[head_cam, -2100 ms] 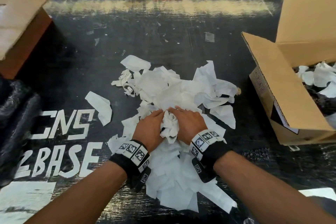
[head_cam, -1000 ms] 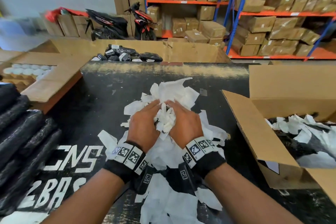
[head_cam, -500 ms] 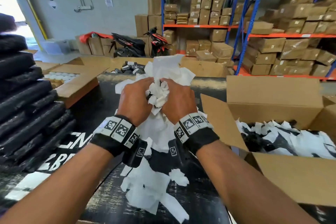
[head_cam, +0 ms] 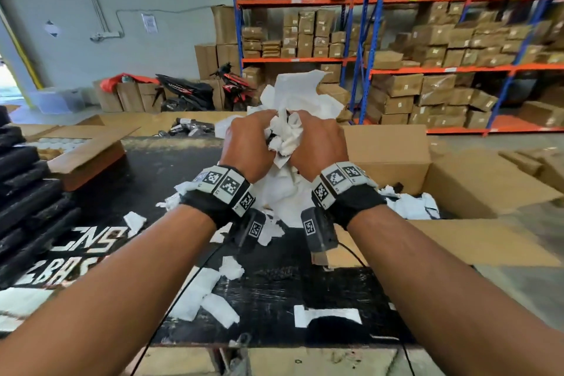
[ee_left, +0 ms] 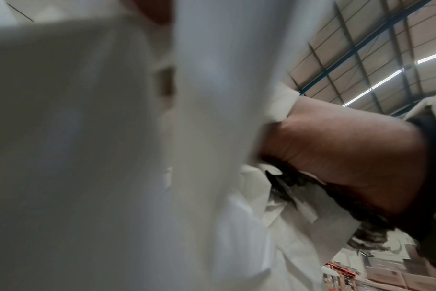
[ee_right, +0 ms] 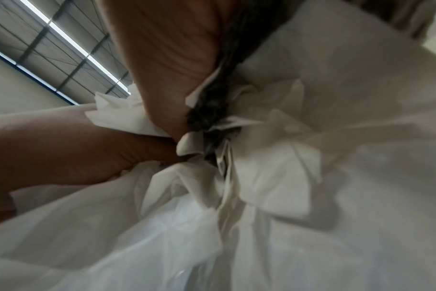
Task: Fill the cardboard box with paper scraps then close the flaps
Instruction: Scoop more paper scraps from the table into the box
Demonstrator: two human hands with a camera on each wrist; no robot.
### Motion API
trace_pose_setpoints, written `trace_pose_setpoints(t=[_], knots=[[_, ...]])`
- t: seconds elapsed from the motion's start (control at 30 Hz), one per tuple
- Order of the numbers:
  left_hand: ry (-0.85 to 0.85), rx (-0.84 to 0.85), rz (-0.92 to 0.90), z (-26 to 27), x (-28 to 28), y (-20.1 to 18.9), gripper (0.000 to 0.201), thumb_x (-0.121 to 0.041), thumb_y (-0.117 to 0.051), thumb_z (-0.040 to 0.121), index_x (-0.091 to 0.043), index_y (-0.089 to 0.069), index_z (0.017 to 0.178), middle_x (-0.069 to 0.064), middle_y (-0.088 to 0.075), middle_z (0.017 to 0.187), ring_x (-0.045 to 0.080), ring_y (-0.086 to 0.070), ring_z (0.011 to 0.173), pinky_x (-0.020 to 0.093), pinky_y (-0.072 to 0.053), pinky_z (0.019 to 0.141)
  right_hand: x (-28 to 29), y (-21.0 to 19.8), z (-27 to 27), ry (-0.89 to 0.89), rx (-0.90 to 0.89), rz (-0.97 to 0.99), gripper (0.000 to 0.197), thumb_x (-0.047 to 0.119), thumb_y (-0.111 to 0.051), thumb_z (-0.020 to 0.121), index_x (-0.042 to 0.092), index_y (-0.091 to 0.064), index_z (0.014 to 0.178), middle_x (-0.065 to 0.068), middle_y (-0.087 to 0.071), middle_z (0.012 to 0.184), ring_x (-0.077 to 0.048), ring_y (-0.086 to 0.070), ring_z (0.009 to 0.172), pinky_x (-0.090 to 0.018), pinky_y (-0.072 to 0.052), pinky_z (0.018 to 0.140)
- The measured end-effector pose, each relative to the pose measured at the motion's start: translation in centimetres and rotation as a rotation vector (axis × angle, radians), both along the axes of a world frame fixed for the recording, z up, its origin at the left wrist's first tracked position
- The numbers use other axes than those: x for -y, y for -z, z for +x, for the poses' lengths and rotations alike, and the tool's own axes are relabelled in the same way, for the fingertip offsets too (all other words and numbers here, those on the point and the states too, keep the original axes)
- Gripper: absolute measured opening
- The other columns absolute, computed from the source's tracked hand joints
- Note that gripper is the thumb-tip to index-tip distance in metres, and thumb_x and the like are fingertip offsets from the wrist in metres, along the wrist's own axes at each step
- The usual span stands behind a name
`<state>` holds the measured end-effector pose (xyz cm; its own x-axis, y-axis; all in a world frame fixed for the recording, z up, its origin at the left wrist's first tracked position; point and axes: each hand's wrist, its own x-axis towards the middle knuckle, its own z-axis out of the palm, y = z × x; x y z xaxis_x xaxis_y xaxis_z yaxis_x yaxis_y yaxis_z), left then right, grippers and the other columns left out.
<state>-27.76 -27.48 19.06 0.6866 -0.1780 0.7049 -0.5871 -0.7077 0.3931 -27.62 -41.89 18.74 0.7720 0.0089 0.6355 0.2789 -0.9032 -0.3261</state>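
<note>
Paper scraps [head_cam: 293, 119], bunched into one white wad, are held up in the air between the left hand [head_cam: 248, 148] and the right hand [head_cam: 319, 146], above the far part of the black surface [head_cam: 274, 287] and just left of the open cardboard box [head_cam: 476, 189]. Both sets of fingers are curled narrow into the wad, pressing it from either side; the wrist views show palms and crumpled paper close up, with some dark shredded material caught in the bundle. The box stands at the right edge of the surface with its flaps open, and white scraps already lie inside it, so filling is partly done. The step in hand looks to be the carry of a fresh load from the surface to the box. The next move probably calls for swinging the bundle rightward over the near flap, lowering it into the opening and letting go, while keeping the squeeze firm, since loose pieces [head_cam: 210, 296] lie strewn on the surface and will need another gather before the flaps can be closed. White lettering [head_cam: 82, 243] is painted on the left part of the surface, reading roughly "CNS" above "BAS", cut off by the arm. The wristbands [head_cam: 227, 185] carry black-and-white square codes. Labels on the shelved cartons are too small to read.
</note>
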Motion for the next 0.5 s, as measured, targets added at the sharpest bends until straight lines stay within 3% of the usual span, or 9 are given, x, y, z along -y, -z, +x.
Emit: trace_pose_setpoints(t=[0.13, 0.3, 0.5], knots=[[0.112, 0.013, 0.003, 1.2, 6.0, 0.0, 0.010, -0.020, -0.065, 0.081, -0.024, -0.071, 0.089, 0.002, -0.075, 0.087, 0.026, -0.070, 0.083, 0.029, -0.045, 0.069, 6.0, -0.2, -0.2, 0.090, 0.007, -0.003, 0.027, 0.024, -0.064, 0.081, 0.023, -0.064, 0.108, -0.008, -0.073, 0.093, -0.038, -0.065, 0.091, -0.037, -0.048, 0.075], [0.221, 0.011, -0.035, 3.9, 12.8, 0.4, 0.020, -0.026, -0.063, 0.079, -0.023, -0.073, 0.095, 0.000, -0.077, 0.092, 0.027, -0.071, 0.086, 0.040, -0.055, 0.075, 12.5, -0.4, 1.0, 0.169, -0.021, -0.041, 0.024, 0.030, -0.064, 0.080, 0.022, -0.063, 0.104, -0.008, -0.072, 0.091, -0.037, -0.066, 0.087, -0.039, -0.052, 0.074], [0.259, 0.016, -0.019, 8.7, 19.9, 1.3, 0.017, -0.019, -0.061, 0.076, -0.018, -0.071, 0.090, -0.001, -0.073, 0.081, 0.027, -0.066, 0.076, 0.037, -0.051, 0.067, 19.6, -0.6, 3.5, 0.202, -0.013, -0.089, 0.029, 0.031, -0.066, 0.086, 0.014, -0.067, 0.110, -0.012, -0.073, 0.097, -0.038, -0.067, 0.091, -0.038, -0.051, 0.078]])
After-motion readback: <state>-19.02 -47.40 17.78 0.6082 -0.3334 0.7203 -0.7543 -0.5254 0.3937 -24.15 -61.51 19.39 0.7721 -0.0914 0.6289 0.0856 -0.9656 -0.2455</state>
